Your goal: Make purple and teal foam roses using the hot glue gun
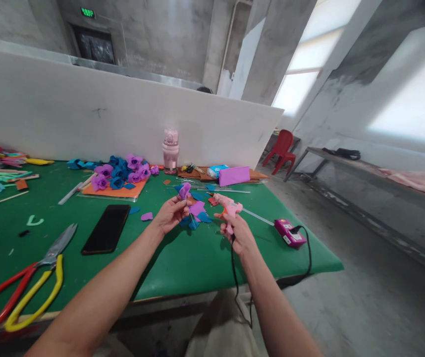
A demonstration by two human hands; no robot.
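Pinched in my left hand [172, 214] is a small purple flower [185, 190], held upright above the green table. My right hand [237, 229] is wrapped round the handle of a pink hot glue gun [228, 204]. Its nozzle points left toward the flower, apart from it, and a clear glue stick [259, 216] sticks out of the back. Beneath and between my hands lie loose purple petals [198, 209] and blue petals [193, 224]. Finished purple and blue flowers [118, 171] are heaped on an orange sheet [131, 190] to the left.
On the green table [183, 267] lie a black phone [106, 229] and large scissors [45, 267] at left. A pink bottle [171, 151] and a purple pouch [234, 175] stand by the white partition [123, 114]. A magenta power box [290, 233] sits at right; the gun's black cord [234, 270] hangs over the front edge.
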